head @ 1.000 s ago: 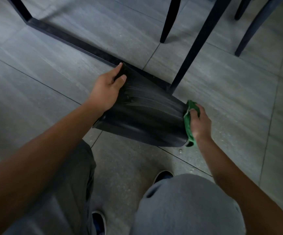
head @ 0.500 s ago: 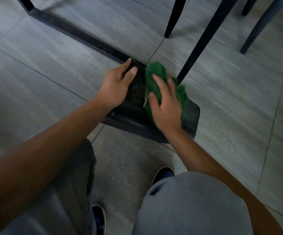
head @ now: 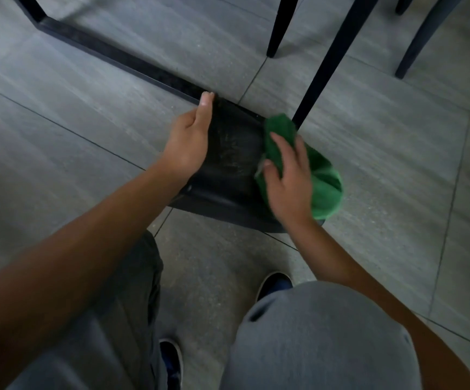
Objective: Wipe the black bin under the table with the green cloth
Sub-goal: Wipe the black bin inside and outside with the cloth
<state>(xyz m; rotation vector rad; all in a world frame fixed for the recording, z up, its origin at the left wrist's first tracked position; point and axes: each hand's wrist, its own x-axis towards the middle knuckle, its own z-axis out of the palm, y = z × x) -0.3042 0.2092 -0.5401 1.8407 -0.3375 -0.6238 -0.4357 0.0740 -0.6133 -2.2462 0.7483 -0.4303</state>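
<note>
Half a second back the cloth [head: 324,178] lay near the middle of the bin [head: 234,159], close beside the left hand; now it has slid to the bin's right edge and hangs partly over it, and a second back it was bunched at that same right end. The right hand [head: 290,181] lies flat on the cloth with fingers spread and nearly straight, pressing it down rather than gripping it. The left hand [head: 191,142] has kept its place at the bin's left edge, thumb laid straight along the top face; its other fingers are hidden round the side, so how far they curl cannot be told.

The bin lies on its side on the floor [head: 87,108], its far end against a black floor bar [head: 121,60] of the table frame. A slanted black leg [head: 329,57] meets the floor just beyond the cloth's far tip, leaving little room that way. To the right of the bin the floor is open tile. Two more dark legs [head: 279,26] stand farther back. Nearer, the person's grey-clad knees [head: 312,333] and a shoe [head: 273,285] sit just short of the bin's near edge.
</note>
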